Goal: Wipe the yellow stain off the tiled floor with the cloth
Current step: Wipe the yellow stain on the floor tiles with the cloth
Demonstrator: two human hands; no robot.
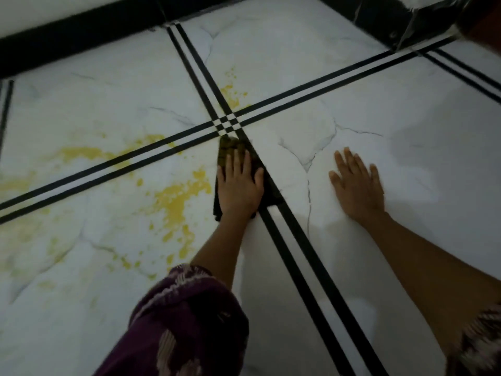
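Left hand (240, 185) pressed flat on cloth (227, 150) beside yellow stain (176, 199), right hand (356, 185) spread on bare tile (420, 164)

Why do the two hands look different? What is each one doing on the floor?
The left hand presses on the dark cloth; the right hand lies on bare white tile. The left hand is next to the yellow stain; the right hand's tile shows no stain. Both are flat, palms down.
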